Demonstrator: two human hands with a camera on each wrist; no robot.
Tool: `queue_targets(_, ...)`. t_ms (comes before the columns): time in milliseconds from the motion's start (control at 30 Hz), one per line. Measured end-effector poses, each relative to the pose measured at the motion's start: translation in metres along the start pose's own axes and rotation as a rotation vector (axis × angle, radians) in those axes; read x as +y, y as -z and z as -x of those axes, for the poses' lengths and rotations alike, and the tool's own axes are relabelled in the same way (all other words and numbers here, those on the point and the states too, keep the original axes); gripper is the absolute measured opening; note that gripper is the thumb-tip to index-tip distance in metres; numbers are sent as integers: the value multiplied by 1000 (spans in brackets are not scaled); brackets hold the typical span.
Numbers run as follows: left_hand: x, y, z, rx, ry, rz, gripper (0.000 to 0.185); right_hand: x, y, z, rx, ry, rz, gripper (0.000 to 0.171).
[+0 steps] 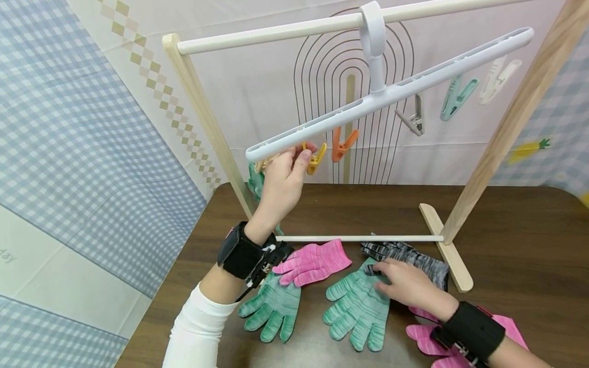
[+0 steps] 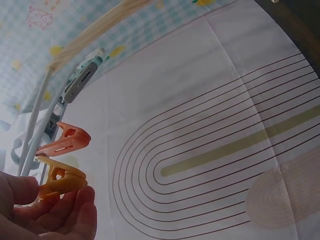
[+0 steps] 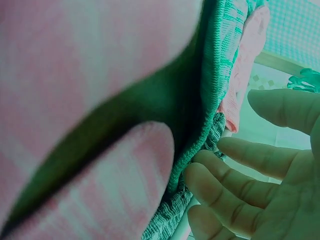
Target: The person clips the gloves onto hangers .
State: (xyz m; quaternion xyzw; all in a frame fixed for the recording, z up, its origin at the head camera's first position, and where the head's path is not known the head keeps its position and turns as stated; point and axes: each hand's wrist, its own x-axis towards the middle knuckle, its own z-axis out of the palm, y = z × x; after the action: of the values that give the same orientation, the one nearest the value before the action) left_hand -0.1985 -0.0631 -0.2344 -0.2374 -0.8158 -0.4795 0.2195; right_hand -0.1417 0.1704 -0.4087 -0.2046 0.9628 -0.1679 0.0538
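On table [image 1: 506,230], green glove [image 1: 356,306] lies under right hand [image 1: 405,286].

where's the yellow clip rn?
Head view: the yellow clip hangs under the white hanger's lower left end, pinched by the left hand, beside the orange clip.

The person's left hand [image 1: 280,186] and right hand [image 1: 405,286] are both bare, with no gloves or rings to be seen. Each wrist carries a broad black strap: the left one [image 1: 239,250] bears a small black device with pale metal fittings and a thin dark cable trailing from it, while the right one [image 1: 474,329] is a plain wide black band with a bit of metal hardware at its near edge. A white long sleeve [image 1: 198,329] with soft folds covers the left forearm up to the strap; the right forearm beyond its strap is bare.
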Motion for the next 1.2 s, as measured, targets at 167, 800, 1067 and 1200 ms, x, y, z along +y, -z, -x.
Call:
queue_targets(167,1,-2,0,-8,-7,47,26,0,1,0,33,3,8,36)
queue_targets(800,0,-6,1,-64,-3,261,22,0,2,-3,101,-41,63,38)
queue_targets(1067,16,-2,4,-80,44,275,20,0,0,-3,86,-49,53,36)
queue_targets(1200,24,0,5,-84,48,296,23,1,0,-4,73,-55,48,36)
